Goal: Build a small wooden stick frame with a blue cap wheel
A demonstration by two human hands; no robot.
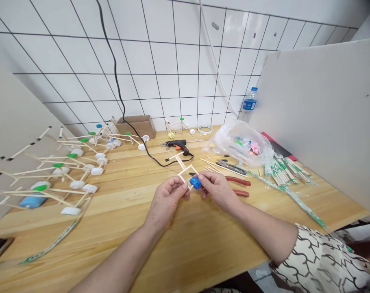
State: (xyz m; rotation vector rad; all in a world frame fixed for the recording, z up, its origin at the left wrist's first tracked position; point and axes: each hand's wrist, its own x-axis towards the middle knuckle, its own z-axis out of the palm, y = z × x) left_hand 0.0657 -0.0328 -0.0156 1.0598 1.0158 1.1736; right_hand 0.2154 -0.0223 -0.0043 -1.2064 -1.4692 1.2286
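Note:
A small frame of thin wooden sticks (185, 165) is held over the wooden table (203, 244). My left hand (168, 201) pinches the near end of this stick frame, fingers closed. My right hand (217, 189) grips a blue bottle cap (195, 182) against the frame's near end. Both hands meet at the middle of the table, just in front of a black hot glue gun (177, 144) lying with its cord trailing up the wall.
Several finished stick-and-cap models (72, 171) lie along the left side. Red-handled pliers (238, 185), scissors (232, 167), loose sticks, a plastic bag of caps (240, 142) and packets of chopsticks (284, 171) sit right. A cardboard box (138, 126), tape roll and water bottle (249, 106) stand at the back.

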